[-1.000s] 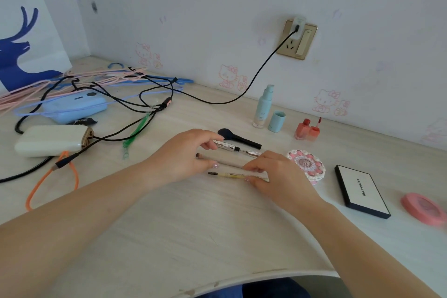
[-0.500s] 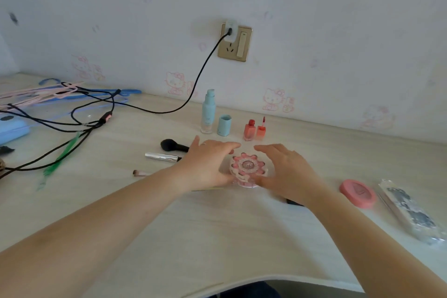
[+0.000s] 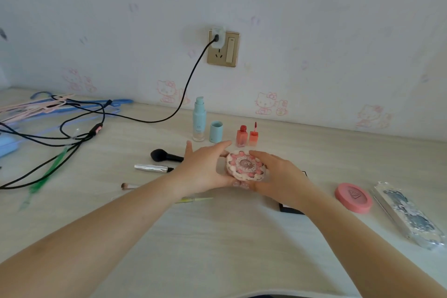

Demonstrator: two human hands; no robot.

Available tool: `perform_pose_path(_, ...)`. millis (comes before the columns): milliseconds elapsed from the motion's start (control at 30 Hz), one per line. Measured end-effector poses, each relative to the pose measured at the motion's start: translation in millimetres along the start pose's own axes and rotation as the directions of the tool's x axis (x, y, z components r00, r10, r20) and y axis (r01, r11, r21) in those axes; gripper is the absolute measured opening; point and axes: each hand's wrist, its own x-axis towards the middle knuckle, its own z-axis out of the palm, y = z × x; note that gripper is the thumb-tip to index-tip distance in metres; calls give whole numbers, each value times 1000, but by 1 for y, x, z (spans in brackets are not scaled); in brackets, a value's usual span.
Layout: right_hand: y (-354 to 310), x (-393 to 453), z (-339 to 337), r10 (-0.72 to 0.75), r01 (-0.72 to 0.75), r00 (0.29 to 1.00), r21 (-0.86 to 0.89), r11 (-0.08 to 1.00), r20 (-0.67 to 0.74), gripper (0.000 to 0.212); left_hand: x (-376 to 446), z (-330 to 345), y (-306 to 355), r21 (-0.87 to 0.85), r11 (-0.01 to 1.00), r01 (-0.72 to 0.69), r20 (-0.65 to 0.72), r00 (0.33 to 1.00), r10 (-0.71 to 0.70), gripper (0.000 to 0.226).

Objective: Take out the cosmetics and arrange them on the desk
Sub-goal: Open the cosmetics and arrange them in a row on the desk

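Note:
A round pink flower-patterned compact [image 3: 245, 165] is tilted up off the desk, gripped from the left by my left hand [image 3: 205, 169] and from the right by my right hand [image 3: 278, 176]. Behind it stand a light-blue pump bottle [image 3: 199, 119], its blue cap [image 3: 216, 131] and two small red lip bottles [image 3: 247, 135]. To the left lie a black powder brush [image 3: 165, 155], a silver mascara tube [image 3: 152, 168], a small brush [image 3: 128, 186] and a yellow pen-like stick [image 3: 196, 199]. A black palette [image 3: 290, 208] lies partly hidden under my right arm.
A pink round case [image 3: 353, 198] and a silver patterned pouch [image 3: 408, 215] lie at the right. Black cables [image 3: 72, 133], hangers [image 3: 43, 106] and a green strap [image 3: 46, 176] clutter the left side. A wall socket [image 3: 223, 48] with a plugged charger sits above the desk [image 3: 217, 249].
My hands left the thin brushes and moved right to the flower compact, then closed on it and raised it, tilted, off the desk. The view has shifted right.

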Motion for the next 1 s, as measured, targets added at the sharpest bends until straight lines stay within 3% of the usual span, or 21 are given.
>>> perform_pose_path(100,4,-5,-17,46,-17,994,283,959,-97,64,1,-5,14,-357,932,-56,-121,993,13,62)
perform_pose_path(167,4,-8,-31,78,-11,986,406,914,-150,55,2,-3,28,-649,756,-81,-84,996,35,43)
perform_pose_path(233,2,-13,-42,89,5,980,470,883,-179,49,0,1,44,-862,506,-26,16,997,79,42)
perform_pose_path(333,-5,-20,-54,80,29,977,498,866,-197,44,3,11,62,-980,193,42,72,986,151,58)
perform_pose_path(433,-8,-23,-59,99,36,966,503,864,-240,34,5,20,80,-999,-17,37,34,985,170,51)
perform_pose_path(667,8,-26,-56,123,4,943,382,924,-308,45,6,38,112,-964,-264,28,-11,990,143,35)
perform_pose_path(833,19,-28,-52,142,-24,934,339,941,-327,59,10,43,122,-953,-301,32,-7,992,129,28)
perform_pose_path(933,22,-29,-61,194,-6,927,506,862,-320,43,13,47,126,-949,-312,49,3,989,145,31)
perform_pose_path(1000,28,-28,-67,222,0,926,589,808,-304,45,14,50,128,-935,-347,68,17,989,150,29)
